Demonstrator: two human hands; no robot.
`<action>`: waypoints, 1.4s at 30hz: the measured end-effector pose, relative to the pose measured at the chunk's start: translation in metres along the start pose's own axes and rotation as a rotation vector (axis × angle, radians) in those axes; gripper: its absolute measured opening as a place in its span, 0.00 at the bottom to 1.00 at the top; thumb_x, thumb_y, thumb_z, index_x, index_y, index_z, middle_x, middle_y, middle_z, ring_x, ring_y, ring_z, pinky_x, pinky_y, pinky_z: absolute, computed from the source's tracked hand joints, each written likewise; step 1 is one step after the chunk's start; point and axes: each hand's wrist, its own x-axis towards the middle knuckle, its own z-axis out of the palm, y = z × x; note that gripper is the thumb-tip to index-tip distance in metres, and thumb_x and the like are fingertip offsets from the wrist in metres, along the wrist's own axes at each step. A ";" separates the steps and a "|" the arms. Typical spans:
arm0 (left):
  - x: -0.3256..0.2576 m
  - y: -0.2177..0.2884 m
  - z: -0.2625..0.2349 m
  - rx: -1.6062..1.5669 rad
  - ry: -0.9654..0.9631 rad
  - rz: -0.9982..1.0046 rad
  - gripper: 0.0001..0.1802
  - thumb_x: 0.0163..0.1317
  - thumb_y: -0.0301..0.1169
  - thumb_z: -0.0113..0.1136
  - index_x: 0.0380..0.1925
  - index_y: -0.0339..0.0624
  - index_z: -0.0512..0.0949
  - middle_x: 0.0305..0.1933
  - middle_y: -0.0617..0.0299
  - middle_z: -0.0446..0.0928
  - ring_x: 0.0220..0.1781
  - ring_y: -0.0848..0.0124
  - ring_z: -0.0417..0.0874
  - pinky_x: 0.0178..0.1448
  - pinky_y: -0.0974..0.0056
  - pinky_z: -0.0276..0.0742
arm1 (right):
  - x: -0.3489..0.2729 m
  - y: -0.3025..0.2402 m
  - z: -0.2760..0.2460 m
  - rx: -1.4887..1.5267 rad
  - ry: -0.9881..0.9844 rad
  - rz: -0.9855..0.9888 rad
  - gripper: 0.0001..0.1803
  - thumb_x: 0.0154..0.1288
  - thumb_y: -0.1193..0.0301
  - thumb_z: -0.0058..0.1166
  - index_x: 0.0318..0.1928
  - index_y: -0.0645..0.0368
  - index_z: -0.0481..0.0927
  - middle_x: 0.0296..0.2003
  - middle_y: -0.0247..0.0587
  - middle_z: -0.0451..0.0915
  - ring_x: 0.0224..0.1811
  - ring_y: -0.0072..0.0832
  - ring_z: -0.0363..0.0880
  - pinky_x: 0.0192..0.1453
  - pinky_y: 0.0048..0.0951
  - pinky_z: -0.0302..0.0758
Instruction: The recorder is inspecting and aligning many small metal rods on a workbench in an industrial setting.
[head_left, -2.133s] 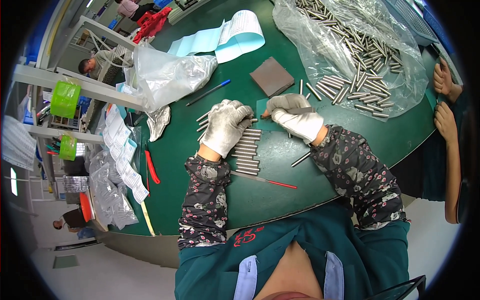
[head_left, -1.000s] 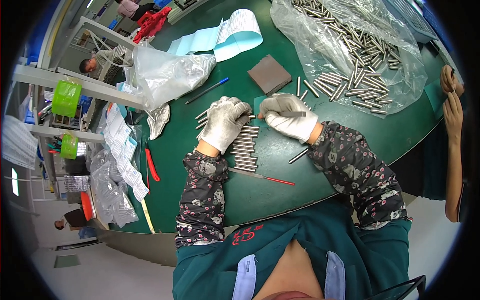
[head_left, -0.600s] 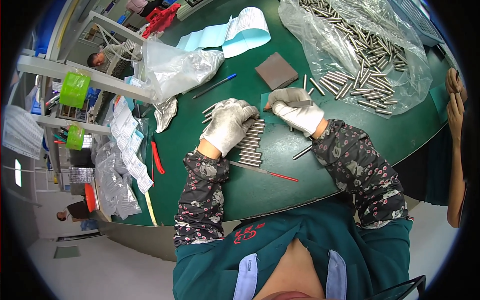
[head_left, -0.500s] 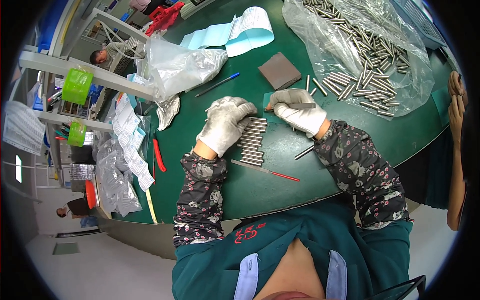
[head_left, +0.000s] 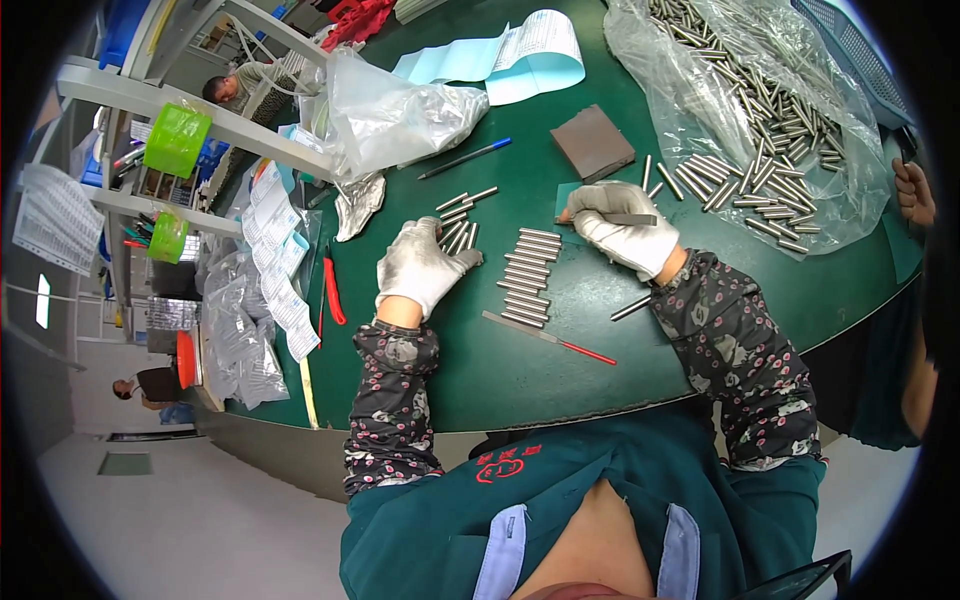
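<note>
two gloved hands work over a green table (head_left: 600,340) in the head view. the left hand (head_left: 420,268), centre-left of the frame, lies palm down with its fingers loosely spread, the fingertips touching a small loose cluster of metal rods (head_left: 458,222). the right hand (head_left: 620,225), just right of centre, is curled around a single metal pin (head_left: 632,219) that pokes out sideways from the closed fingers. between the two hands sits a neat stack of rods (head_left: 527,278), laid side by side in a column and touching neither hand. below that stack lies a thin file with a red handle (head_left: 548,338), and one stray rod (head_left: 632,307) rests by the right wrist. above the right hand is a dark grey block (head_left: 592,143). in the upper right, a clear plastic bag (head_left: 750,110) is spread out with many more rods on it. a blue pen (head_left: 465,158) and a crumpled clear bag (head_left: 390,115) lie in the upper middle, with red-handled cutters (head_left: 332,290) to the left. another person's hand (head_left: 912,192) shows at the right edge.
</note>
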 end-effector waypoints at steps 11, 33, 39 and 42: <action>0.021 0.003 0.012 -0.010 0.138 0.575 0.16 0.44 0.29 0.61 0.36 0.41 0.73 0.36 0.56 0.73 0.40 0.56 0.75 0.42 0.58 0.72 | 0.001 -0.005 -0.002 -0.043 0.009 -0.016 0.08 0.54 0.73 0.45 0.30 0.63 0.76 0.22 0.38 0.74 0.24 0.20 0.71 0.30 0.21 0.69; 0.039 0.045 0.032 -0.286 0.229 0.816 0.09 0.38 0.24 0.62 0.24 0.43 0.76 0.35 0.61 0.73 0.37 0.61 0.74 0.40 0.63 0.71 | -0.002 -0.008 0.001 0.187 0.128 0.134 0.06 0.56 0.76 0.45 0.31 0.64 0.76 0.23 0.29 0.73 0.26 0.12 0.68 0.30 0.15 0.67; 0.038 0.049 0.032 -0.338 0.209 0.856 0.10 0.38 0.23 0.62 0.24 0.43 0.75 0.34 0.61 0.73 0.38 0.62 0.73 0.40 0.62 0.70 | -0.002 -0.005 0.000 0.257 0.110 0.147 0.06 0.56 0.78 0.43 0.30 0.64 0.75 0.23 0.29 0.73 0.26 0.13 0.68 0.30 0.15 0.67; 0.037 0.050 0.034 -0.348 0.231 0.896 0.10 0.37 0.23 0.62 0.24 0.43 0.75 0.34 0.61 0.73 0.39 0.62 0.73 0.40 0.62 0.70 | -0.003 -0.004 0.001 0.186 0.131 0.103 0.06 0.56 0.78 0.43 0.29 0.64 0.76 0.23 0.29 0.73 0.26 0.12 0.68 0.30 0.15 0.67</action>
